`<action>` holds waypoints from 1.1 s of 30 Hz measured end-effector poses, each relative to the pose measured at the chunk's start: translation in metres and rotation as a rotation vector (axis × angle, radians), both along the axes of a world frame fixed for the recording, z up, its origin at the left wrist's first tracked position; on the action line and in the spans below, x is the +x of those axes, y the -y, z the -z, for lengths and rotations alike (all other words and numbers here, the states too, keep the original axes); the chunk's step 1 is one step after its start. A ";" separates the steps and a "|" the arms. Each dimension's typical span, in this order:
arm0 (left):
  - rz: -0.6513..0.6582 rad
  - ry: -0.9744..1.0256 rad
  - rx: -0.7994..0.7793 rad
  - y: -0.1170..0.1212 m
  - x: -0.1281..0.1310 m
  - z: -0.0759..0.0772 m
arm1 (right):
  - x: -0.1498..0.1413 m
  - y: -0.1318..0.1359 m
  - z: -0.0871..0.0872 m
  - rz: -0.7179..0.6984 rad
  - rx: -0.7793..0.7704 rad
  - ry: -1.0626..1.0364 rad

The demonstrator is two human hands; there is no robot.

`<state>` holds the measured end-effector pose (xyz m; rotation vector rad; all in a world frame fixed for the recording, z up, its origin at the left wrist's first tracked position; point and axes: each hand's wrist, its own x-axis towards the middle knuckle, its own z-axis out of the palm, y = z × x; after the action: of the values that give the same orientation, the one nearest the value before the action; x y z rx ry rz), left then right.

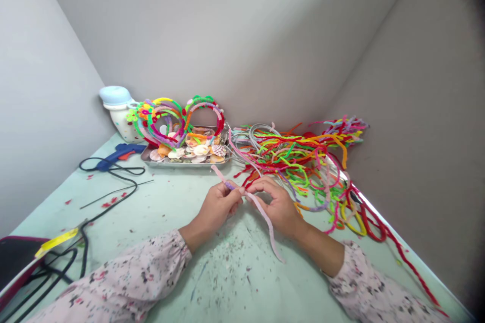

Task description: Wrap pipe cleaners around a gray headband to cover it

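A pale pink pipe cleaner runs between my two hands, its long free end hanging down to the right over the table. My left hand is closed on it, and a short purple section shows at those fingers, with a pink tip sticking out above. Thumb and finger of my right hand pinch the pink strand close beside the left thumb. The exact contact between the fingertips is partly hidden. Beyond my hands lies a tangled heap of colourful pipe cleaners.
A metal tray holds seashells and several pipe-cleaner-wrapped headbands. Behind it stands a white bottle with a blue lid. A blue glue gun and its black cord lie left. Small scraps dot the green tabletop.
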<state>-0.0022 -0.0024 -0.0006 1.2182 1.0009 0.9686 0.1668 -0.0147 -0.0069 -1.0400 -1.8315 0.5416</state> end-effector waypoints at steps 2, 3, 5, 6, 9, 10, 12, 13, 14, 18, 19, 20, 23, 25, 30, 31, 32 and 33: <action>0.003 0.008 0.001 0.000 0.000 -0.001 | 0.000 0.000 -0.001 0.002 0.006 -0.004; 0.003 0.012 0.001 0.001 0.000 0.000 | 0.000 0.000 -0.001 0.003 0.006 -0.006; 0.003 0.017 0.003 0.001 0.001 0.000 | 0.000 0.000 -0.001 0.006 0.005 -0.009; 0.004 0.019 0.006 0.001 0.001 0.001 | 0.000 0.000 -0.001 0.005 0.004 -0.010; 0.018 0.013 0.016 0.001 0.000 0.002 | 0.001 0.000 -0.001 -0.007 -0.014 -0.014; 0.026 0.008 0.020 0.001 0.000 0.002 | 0.001 0.000 -0.001 -0.014 -0.024 -0.016; 0.037 -0.004 0.034 0.001 -0.001 0.003 | 0.001 0.000 0.000 -0.028 -0.042 -0.020; 0.042 -0.012 0.042 0.001 -0.001 0.003 | 0.001 0.000 0.000 -0.035 -0.047 -0.025; 0.046 -0.022 0.053 0.001 -0.002 0.004 | 0.001 0.000 0.000 -0.041 -0.050 -0.029; 0.050 -0.085 0.099 0.001 -0.002 0.005 | 0.001 0.000 -0.001 -0.054 -0.056 -0.039; 0.045 -0.096 0.108 0.002 -0.002 0.005 | 0.000 0.001 -0.002 -0.054 -0.054 -0.037; 0.039 -0.105 0.116 0.003 -0.002 0.004 | 0.000 0.001 -0.002 -0.051 -0.047 -0.034; 0.024 -0.109 0.174 0.007 -0.001 0.000 | 0.000 0.003 -0.003 -0.038 0.004 -0.020; 0.025 -0.101 0.245 0.011 -0.001 -0.001 | 0.000 0.005 -0.003 -0.034 0.056 -0.015; 0.029 -0.109 0.392 0.015 -0.003 -0.001 | 0.001 0.007 -0.004 -0.051 0.174 0.001; 0.029 -0.111 0.403 0.015 -0.004 -0.001 | 0.001 0.007 -0.004 -0.055 0.191 0.003; 0.032 -0.112 0.403 0.016 -0.004 -0.001 | 0.001 0.007 -0.004 -0.057 0.202 0.004; 0.035 -0.111 0.391 0.016 -0.004 -0.001 | 0.001 0.006 -0.004 -0.056 0.207 0.006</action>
<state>-0.0059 -0.0181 0.0006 1.6229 0.8965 1.1120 0.1683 -0.0210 -0.0031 -0.8541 -1.8818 0.3723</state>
